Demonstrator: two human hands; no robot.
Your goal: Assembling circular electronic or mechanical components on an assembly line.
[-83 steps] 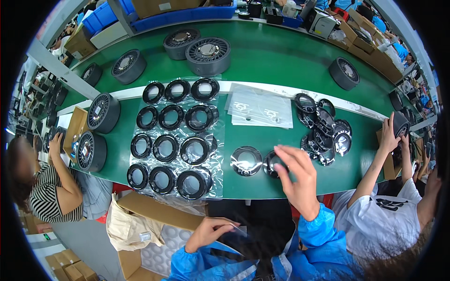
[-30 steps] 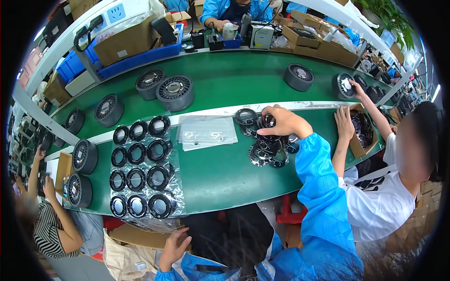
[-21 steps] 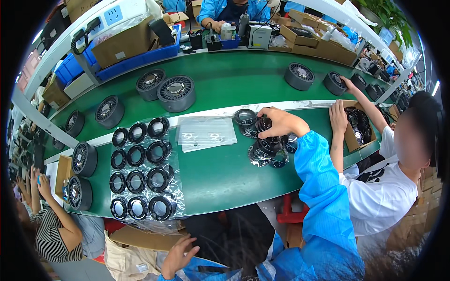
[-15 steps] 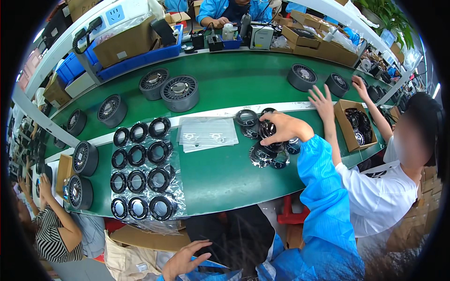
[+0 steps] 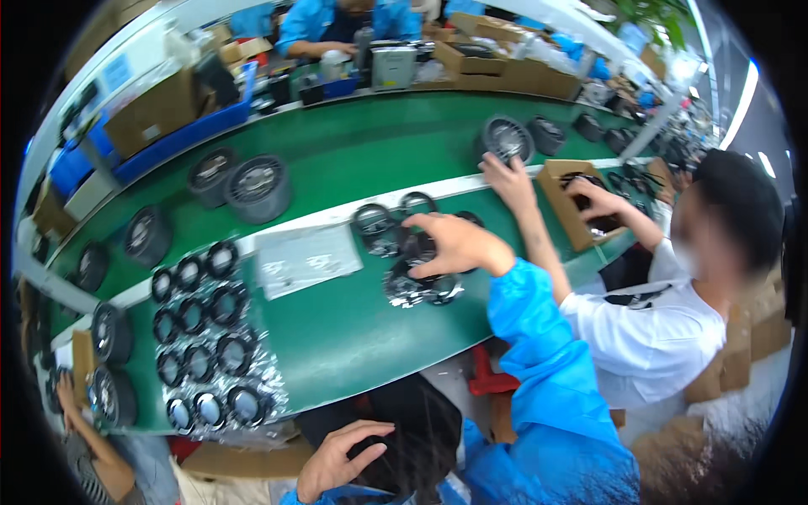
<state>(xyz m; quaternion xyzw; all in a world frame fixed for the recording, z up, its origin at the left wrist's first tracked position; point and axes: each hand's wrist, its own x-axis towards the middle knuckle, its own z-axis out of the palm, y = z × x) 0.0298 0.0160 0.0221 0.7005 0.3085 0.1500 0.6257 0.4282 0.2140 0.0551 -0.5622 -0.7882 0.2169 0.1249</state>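
Head view: right hand at black rings; cardboard box holds dark parts.

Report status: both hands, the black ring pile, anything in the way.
Right hand at the black ring pile, grip unclear. Left hand open, nothing visible in it. Pile loose, overlapping. Co-worker's forearm close on the right, apart from pile.

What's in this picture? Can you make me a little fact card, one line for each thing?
Left hand: open over the lap
Right hand: on a pile of loose black rings; grip unclear
Left side: four rows of black rings on clear plastic
Middle: pale plastic sheets
Table: green tabletop
Back: gray wheels
Neighbor: person in white, one hand at a cardboard box
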